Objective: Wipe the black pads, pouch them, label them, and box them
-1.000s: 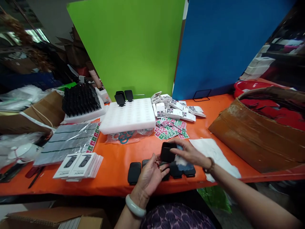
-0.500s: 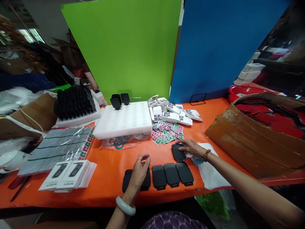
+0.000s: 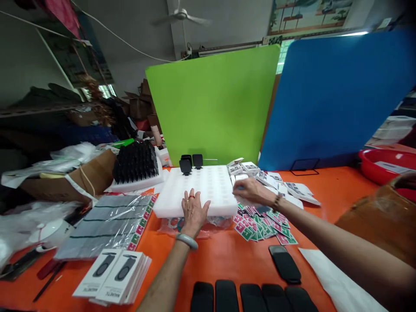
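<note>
My left hand (image 3: 195,212) lies with its fingers spread on the front edge of a white foam tray (image 3: 175,201). Just past the tray's right edge, my right hand (image 3: 251,190) is closed on a pale bluish cloth (image 3: 263,209), which is partly hidden under the palm. Small black square-headed pieces (image 3: 197,160) stand upright in the tray's back left part. Toward me, a row of flat black rounded pads (image 3: 225,297) is cut off by the lower frame edge. A single black pad (image 3: 285,263) lies a little farther back.
Pink and green cards (image 3: 256,227) and small white boxes (image 3: 297,190) are heaped right of the tray. Boxes marked MAGNETIC (image 3: 110,275) and plastic-wrapped grey sheets (image 3: 104,221) lie left. A brown carton (image 3: 373,216) and red basin (image 3: 380,160) stand right; green (image 3: 214,108) and blue boards (image 3: 331,99) behind.
My view has tilted up. Both hands have moved forward from the black pads: the left onto the foam tray, the right, with the cloth, to beside the tray's right edge.
</note>
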{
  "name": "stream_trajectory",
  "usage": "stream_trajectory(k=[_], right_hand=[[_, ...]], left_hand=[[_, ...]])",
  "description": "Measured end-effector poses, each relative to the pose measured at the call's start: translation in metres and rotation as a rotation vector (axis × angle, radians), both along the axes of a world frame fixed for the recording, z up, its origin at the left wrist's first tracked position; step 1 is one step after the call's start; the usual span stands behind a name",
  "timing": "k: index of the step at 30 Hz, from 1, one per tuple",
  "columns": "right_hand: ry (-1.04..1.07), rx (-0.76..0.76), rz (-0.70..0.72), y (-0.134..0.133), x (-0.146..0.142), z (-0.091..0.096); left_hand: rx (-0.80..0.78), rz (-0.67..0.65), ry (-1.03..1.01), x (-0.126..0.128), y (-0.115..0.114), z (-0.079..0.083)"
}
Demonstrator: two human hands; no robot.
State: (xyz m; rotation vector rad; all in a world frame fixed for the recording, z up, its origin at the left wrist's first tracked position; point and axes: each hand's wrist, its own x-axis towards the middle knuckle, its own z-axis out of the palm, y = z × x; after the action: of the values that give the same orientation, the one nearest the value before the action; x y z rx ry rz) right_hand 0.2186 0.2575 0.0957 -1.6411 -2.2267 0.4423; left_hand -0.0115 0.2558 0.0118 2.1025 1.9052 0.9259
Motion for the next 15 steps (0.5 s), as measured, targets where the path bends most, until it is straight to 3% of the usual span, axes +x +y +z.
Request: stream_trajectory(k=[3, 8, 11, 15], right_hand=[[0.078, 0.039, -0.052, 0.07, -0.045, 0.017], [0.158, 0.072, -0.091, 0.16, -0.115, 0.008], [0.207, 0.075, -0.077, 0.186, -0.147, -0.005], [0.312, 0.064, -0.07, 0.2, -0.172, -0.025]], left_hand=[[-0.002, -0.037, -0.193, -0.009, 0.022, -0.004], [-0.098, -0.133, -0.337, -0.018, 0.036, -0.01], [-0.131, -0.169, -0.379, -0.019, 0.039, -0.009], [-0.136, -0.17, -0.318, -0.017, 0.041, -0.012]])
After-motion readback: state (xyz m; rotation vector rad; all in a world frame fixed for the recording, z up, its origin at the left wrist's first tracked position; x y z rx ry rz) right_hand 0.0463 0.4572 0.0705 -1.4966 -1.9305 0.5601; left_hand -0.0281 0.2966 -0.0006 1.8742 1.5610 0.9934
